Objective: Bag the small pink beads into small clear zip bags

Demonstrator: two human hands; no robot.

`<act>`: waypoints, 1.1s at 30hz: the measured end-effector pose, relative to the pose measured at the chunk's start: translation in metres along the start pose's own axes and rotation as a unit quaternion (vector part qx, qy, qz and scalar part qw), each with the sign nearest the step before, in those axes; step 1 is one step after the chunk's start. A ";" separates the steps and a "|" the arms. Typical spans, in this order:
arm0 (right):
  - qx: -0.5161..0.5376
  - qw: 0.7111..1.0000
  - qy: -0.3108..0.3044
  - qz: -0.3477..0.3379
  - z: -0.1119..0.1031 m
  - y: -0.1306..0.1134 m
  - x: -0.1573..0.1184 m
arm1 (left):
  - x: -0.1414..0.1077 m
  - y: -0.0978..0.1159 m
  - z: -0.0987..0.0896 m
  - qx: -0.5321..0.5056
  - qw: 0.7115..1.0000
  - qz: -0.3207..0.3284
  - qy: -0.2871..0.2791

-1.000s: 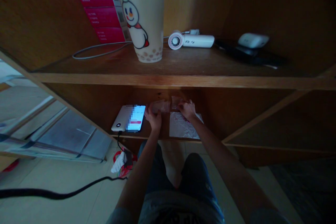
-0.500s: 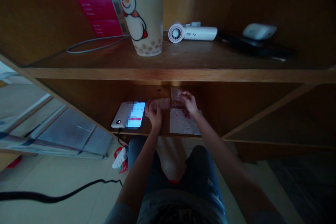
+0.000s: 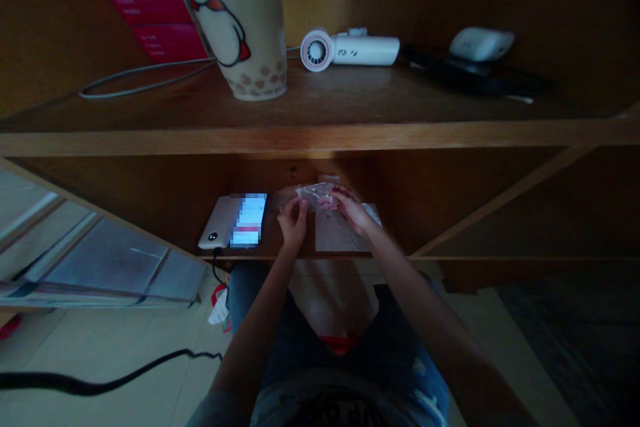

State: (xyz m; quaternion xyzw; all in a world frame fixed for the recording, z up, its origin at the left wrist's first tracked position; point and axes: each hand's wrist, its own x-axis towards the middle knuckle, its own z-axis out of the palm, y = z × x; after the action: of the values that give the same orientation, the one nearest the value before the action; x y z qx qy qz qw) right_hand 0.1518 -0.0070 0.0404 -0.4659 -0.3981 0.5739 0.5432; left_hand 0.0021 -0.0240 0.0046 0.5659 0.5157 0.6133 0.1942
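Observation:
Both hands are inside the lower shelf, with a clear plastic bag [image 3: 316, 195] stretched between them. My left hand [image 3: 293, 219] pinches the bag's left end between thumb and fingers. At the bag's right end, my right hand [image 3: 351, 208] has its fingers closed on the plastic. A flat, pale plastic sheet or bag [image 3: 340, 232] lies under and in front of my right hand. Behind the hands, the edge of another small clear bag [image 3: 329, 178] shows. What the held bag contains is too small to tell.
Left of my hands lie a lit phone [image 3: 249, 220] and a pale power bank [image 3: 216, 223] with a black cable. The upper shelf [image 3: 320, 138] holds a bubble-tea cup [image 3: 250, 27], a white handheld fan [image 3: 350, 50], pink boxes [image 3: 150, 7] and a white case [image 3: 481, 44].
My left hand has taken hold of the clear bag, and my right hand has moved slightly left and down towards it. The camera view has shifted, moving the upper-shelf items left.

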 end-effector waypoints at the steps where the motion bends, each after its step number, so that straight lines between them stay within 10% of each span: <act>1: 0.005 1.000 0.005 0.002 -0.002 0.001 0.000 | -0.001 0.001 0.000 -0.022 1.000 -0.007 -0.002; 10: -0.009 0.999 0.037 -0.007 -0.011 -0.004 0.009 | 0.004 0.013 0.000 -0.152 0.981 -0.094 -0.078; 16: -0.138 0.964 0.109 -0.199 -0.013 -0.021 0.009 | 0.022 0.030 0.006 -0.198 0.970 -0.095 -0.106; 22: -0.213 0.952 -0.090 -0.200 -0.008 -0.051 -0.010 | 0.037 0.054 0.017 -0.239 0.949 -0.100 -0.180; 33: -0.227 0.938 -0.141 -0.223 -0.020 -0.063 -0.011 | 0.045 0.059 0.027 -0.245 0.933 -0.100 -0.245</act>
State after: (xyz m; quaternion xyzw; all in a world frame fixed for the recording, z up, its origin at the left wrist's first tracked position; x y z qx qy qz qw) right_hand 0.1871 -0.0133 0.0974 -0.3907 -0.6839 0.3922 0.4753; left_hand 0.0341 0.0006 0.0725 0.5790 0.3395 0.5403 0.5074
